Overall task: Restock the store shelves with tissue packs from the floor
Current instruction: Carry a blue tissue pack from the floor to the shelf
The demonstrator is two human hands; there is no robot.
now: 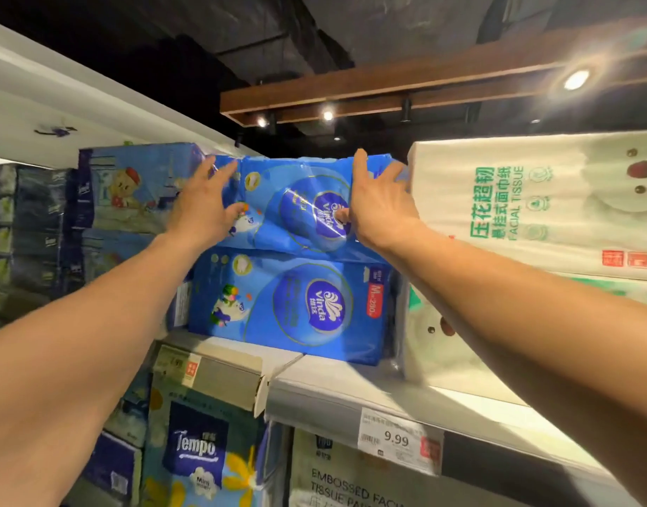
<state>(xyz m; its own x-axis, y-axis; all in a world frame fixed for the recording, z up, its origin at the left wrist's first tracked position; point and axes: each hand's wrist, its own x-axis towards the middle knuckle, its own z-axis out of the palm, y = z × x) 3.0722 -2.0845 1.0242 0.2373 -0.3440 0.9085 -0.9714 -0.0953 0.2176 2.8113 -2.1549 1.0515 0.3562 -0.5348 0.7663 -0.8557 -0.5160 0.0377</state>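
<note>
Stacking on the shelf point(351, 386). The upper blue tissue pack point(296, 199) is seated on the lower blue tissue pack point(296, 305), fitted between a bear-print pack point(139, 184) and a white facial-tissue pack point(534, 203). The left hand point(205, 203) and right hand point(382, 206) are laid flat on its front, fingers spread, nothing clasped. One hand is set toward each end, presumably so that the soft pack is pushed back squarely and not skewed.

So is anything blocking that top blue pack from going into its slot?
Nothing visible does. The top blue pack lies on the lower blue pack, between the bear-print pack and the white pack; behind it is hidden.
</note>
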